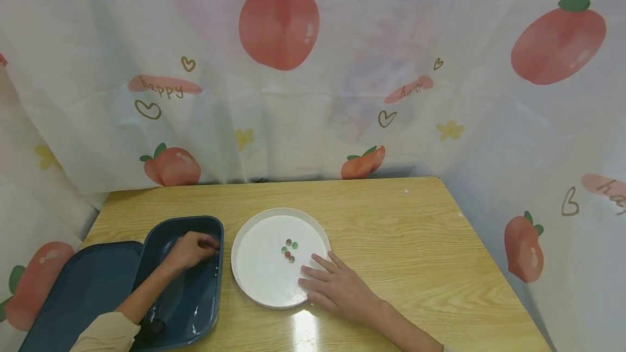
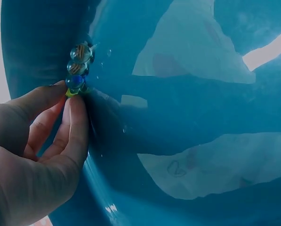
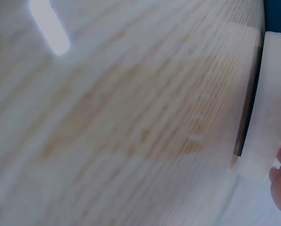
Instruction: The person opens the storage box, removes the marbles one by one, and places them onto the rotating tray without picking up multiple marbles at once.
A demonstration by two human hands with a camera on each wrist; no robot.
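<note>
My left hand (image 1: pixel 192 250) reaches into a deep dark-blue tray (image 1: pixel 218 292), at its right wall. In the left wrist view, its thumb and fingertips pinch a yellow-green marble (image 2: pixel 71 92), mostly hidden between them. A blue marble (image 2: pixel 75 82) and two clear striped marbles, the nearer (image 2: pixel 76 67) and the farther (image 2: pixel 81 52), line up along the wall beyond it. My right hand (image 1: pixel 342 289) lies with spread, straight fingers over the right rim of a round white plate (image 1: pixel 259 281). Several green and brownish-red marbles (image 1: pixel 287 255) sit near the plate's middle.
Another dark-blue tray or lid (image 1: pixel 88 281) lies left of the deep tray, partly under it. Everything stands on a wood-grain table (image 1: pixel 415 232). A fruit-print curtain (image 1: pixel 313 124) hangs behind the table and at both sides.
</note>
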